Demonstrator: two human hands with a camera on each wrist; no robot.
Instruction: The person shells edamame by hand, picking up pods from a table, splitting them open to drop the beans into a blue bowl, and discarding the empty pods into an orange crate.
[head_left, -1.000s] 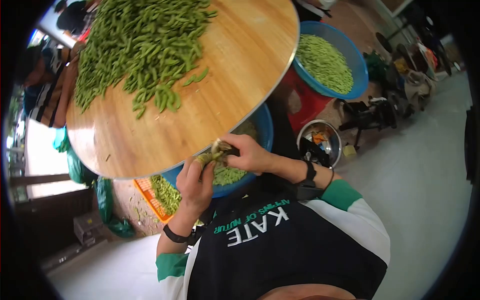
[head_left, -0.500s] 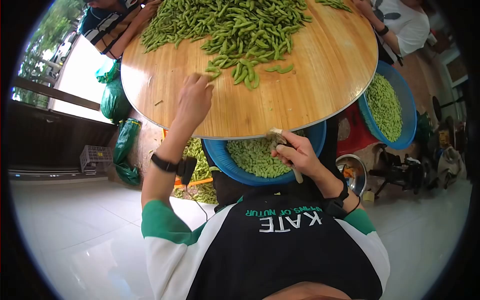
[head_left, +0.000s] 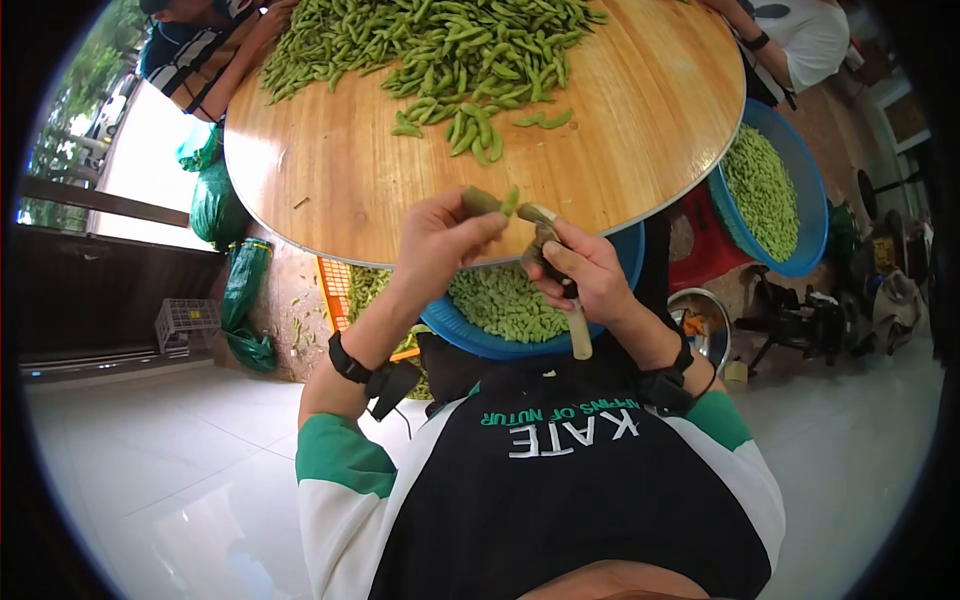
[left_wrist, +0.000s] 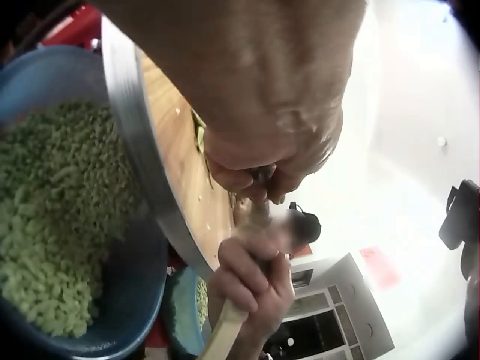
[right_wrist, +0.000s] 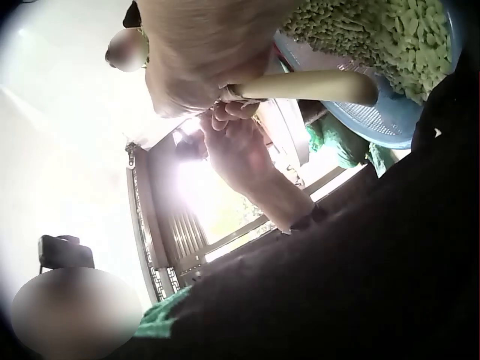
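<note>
My left hand (head_left: pixel 440 240) pinches a green soybean pod (head_left: pixel 511 200) over the near edge of the round wooden table (head_left: pixel 330 190). A dull greenish cover (head_left: pixel 480 201) sits on one of its fingers. Close by on the right, my right hand (head_left: pixel 590 272) grips a tool with a pale, rod-like handle (head_left: pixel 580 335), which sticks out below the fist; I cannot tell what kind of tool. The handle (right_wrist: pixel 322 87) also shows in the right wrist view. Under the hands stands a blue basin (head_left: pixel 480 343) holding shelled green beans (head_left: pixel 508 303). A large pile of pods (head_left: pixel 470 60) lies across the table.
A second blue basin (head_left: pixel 812 215) of beans stands at the right on a red stool (head_left: pixel 700 245). An orange crate (head_left: pixel 335 295) with pods is at lower left. Green sacks (head_left: pixel 245 300) lie on the floor. Two other people (head_left: pixel 190 60) sit around the table.
My left hand went from beside the right hand to the pods on the table, then came back with a pod. My right hand keeps its grip on the tool. The head view has turned.
</note>
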